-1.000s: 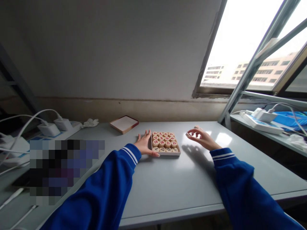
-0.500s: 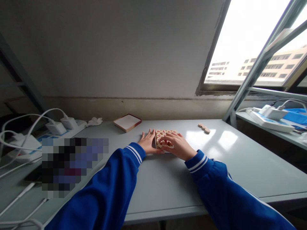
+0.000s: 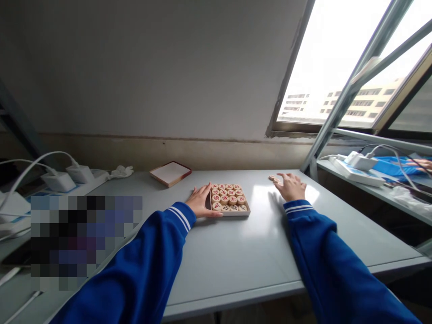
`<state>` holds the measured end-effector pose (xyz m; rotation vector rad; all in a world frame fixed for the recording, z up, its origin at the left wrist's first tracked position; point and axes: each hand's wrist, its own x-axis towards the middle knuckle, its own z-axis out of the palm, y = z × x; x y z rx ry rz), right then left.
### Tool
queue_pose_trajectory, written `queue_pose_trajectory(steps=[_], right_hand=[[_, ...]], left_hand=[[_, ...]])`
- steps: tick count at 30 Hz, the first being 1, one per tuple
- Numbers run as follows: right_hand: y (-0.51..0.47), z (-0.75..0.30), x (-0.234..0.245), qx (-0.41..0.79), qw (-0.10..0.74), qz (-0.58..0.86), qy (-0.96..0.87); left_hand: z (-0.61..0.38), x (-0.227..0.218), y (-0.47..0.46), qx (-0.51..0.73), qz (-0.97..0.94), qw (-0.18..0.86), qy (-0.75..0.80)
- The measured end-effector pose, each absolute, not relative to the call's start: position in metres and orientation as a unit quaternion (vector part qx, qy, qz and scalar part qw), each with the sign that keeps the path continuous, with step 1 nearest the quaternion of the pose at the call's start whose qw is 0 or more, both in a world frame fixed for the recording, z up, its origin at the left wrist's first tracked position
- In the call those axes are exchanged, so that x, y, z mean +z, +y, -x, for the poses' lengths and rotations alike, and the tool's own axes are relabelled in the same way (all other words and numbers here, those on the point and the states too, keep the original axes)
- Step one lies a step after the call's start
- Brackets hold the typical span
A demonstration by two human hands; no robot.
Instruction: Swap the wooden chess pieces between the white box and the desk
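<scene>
A shallow box (image 3: pixel 232 213) holds rows of round wooden Chinese chess pieces (image 3: pixel 232 199), most with red characters and some in the front row with dark ones. My left hand (image 3: pixel 200 201) grips the box at its left end, the thumb along the front corner and the fingers at the left side. Over to the right, my right hand (image 3: pixel 293 186) reaches with fingers apart beside a few loose chess pieces (image 3: pixel 272 178). Its fingers partly cover them; I see nothing held in it.
The box lid (image 3: pixel 171 173) lies upturned near the wall. Power strips with chargers and cables (image 3: pixel 79 174) occupy the left, beside a blurred-out patch. A metal post (image 3: pixel 313 162) rises at the table's far right corner. Another person's hand (image 3: pixel 420 164) shows beyond a second power strip (image 3: pixel 354 168).
My right hand has left the box and moved right to the loose pieces, uncovering the rows inside. My left hand stays at the box's left end. The view has shifted slightly to the right.
</scene>
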<state>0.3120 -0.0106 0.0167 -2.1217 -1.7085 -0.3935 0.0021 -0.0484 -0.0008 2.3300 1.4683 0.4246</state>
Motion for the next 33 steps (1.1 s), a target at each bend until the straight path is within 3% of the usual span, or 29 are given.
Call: queue_pose_trajectory(steps=[3, 7, 10, 14, 17, 25, 33], right_hand=[[-0.003, -0.337, 0.006, -0.079, 0.124, 0.799, -0.583], [-0.005, -0.335, 0.011, -0.067, 0.105, 0.799, -0.589], [-0.013, -0.316, 0.021, -0.013, 0.145, 0.758, -0.636], [-0.032, -0.270, 0.028, 0.099, 0.253, 0.524, -0.807], [-0.049, -0.235, 0.029, 0.116, 0.246, 0.409, -0.871], [-0.062, -0.211, 0.026, 0.085, 0.178, 0.369, -0.908], [-0.061, -0.212, 0.024, 0.121, 0.221, 0.382, -0.889]], left_hand=[[-0.002, -0.002, -0.048, 0.151, -0.822, 0.181, 0.518], [-0.002, -0.001, -0.049, 0.152, -0.821, 0.183, 0.519], [-0.003, 0.000, -0.050, 0.155, -0.820, 0.181, 0.520], [-0.003, 0.000, -0.050, 0.148, -0.819, 0.186, 0.522], [-0.004, 0.000, -0.050, 0.154, -0.822, 0.179, 0.518], [-0.004, 0.001, -0.051, 0.149, -0.824, 0.176, 0.517], [-0.003, 0.000, -0.050, 0.147, -0.823, 0.174, 0.520]])
